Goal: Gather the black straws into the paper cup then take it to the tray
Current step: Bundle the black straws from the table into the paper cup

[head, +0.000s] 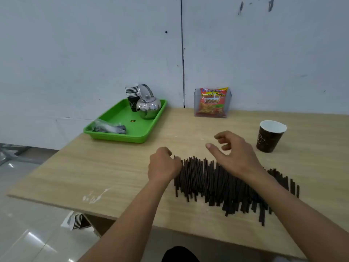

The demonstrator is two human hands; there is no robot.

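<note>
Left hand (164, 165), at 5 o'clock of green tray (117, 138), curled against black straws (217, 182), grasp unclear; right hand (234, 154) loosely curled, empty, above them; paper cup (271, 136) at 2 o'clock; apparently gathering stage, next needing one tight bundle.

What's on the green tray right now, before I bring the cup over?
On the green tray: a stack of paper cups, a steel kettle, a clear plastic bag with contents too blurred to name, and a small round spot. The kettle hides the tray floor behind it.
</note>
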